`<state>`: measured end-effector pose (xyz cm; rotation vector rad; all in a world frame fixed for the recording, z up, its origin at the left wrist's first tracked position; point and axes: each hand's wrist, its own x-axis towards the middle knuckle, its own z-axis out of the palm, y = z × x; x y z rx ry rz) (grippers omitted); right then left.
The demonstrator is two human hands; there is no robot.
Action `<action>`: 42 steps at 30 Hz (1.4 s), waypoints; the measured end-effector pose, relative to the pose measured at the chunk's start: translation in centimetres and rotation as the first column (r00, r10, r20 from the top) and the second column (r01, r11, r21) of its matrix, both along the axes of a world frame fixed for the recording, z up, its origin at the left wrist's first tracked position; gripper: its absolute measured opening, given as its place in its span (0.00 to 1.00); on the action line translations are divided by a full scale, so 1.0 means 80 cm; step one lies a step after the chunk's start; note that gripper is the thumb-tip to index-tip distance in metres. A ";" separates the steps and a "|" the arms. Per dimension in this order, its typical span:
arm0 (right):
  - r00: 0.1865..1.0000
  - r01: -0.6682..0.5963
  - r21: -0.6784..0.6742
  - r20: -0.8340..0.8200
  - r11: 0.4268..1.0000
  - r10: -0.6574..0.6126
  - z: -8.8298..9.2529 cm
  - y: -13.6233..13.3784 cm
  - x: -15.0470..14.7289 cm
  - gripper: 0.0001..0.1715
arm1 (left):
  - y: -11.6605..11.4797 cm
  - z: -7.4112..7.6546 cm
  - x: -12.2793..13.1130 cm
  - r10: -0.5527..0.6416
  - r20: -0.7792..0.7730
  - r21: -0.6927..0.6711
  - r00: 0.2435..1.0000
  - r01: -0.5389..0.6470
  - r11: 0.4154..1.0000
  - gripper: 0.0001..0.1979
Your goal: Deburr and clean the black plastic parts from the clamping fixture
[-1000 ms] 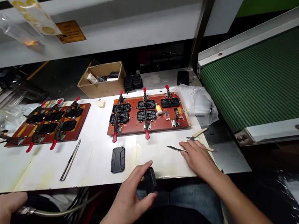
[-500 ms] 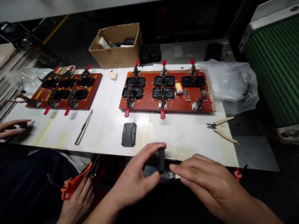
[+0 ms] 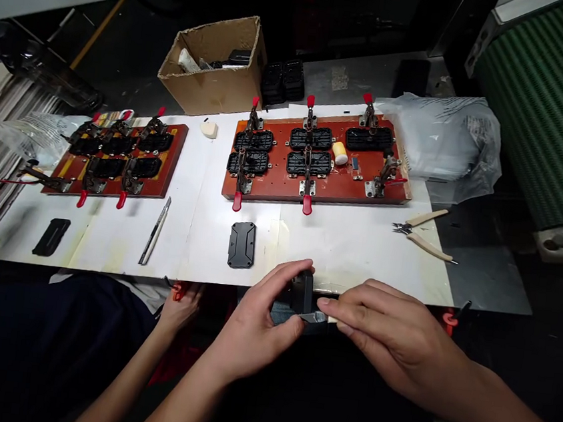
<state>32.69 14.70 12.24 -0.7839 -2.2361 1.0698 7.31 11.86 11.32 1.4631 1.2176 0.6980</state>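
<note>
Two hands meet at the table [image 3: 356, 266] edge. Left hand [image 3: 254, 322] grips a black part [image 3: 302, 292]. Right hand [image 3: 389, 336] pinches a small blade [image 3: 314, 317] against it.

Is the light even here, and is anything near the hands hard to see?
Head view: uneven light, white sheet bright, below the table edge nearly black. Head view: the black part in the left hand and the metal tool in the right hand lose detail there. Head view: no clear motion blur.

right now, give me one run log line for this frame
left hand: grips small black part | right hand: pinches blade at the part | nearby: black cover on white table, clamp jig behind
</note>
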 end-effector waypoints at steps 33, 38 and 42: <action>0.907 0.372 -0.023 0.222 0.928 -0.358 -0.031 0.028 0.019 0.20 | -0.007 0.003 0.005 -0.113 0.019 -0.047 0.993 0.114 0.992 0.39; 0.925 0.361 -0.302 0.234 0.882 -0.299 -0.014 0.013 0.005 0.19 | -0.006 0.001 0.009 -0.097 0.054 -0.070 0.994 0.101 0.992 0.36; 0.961 0.277 -0.466 0.157 0.840 -0.230 -0.013 0.003 -0.020 0.23 | -0.006 -0.002 0.016 -0.085 0.095 -0.058 0.992 0.091 0.994 0.35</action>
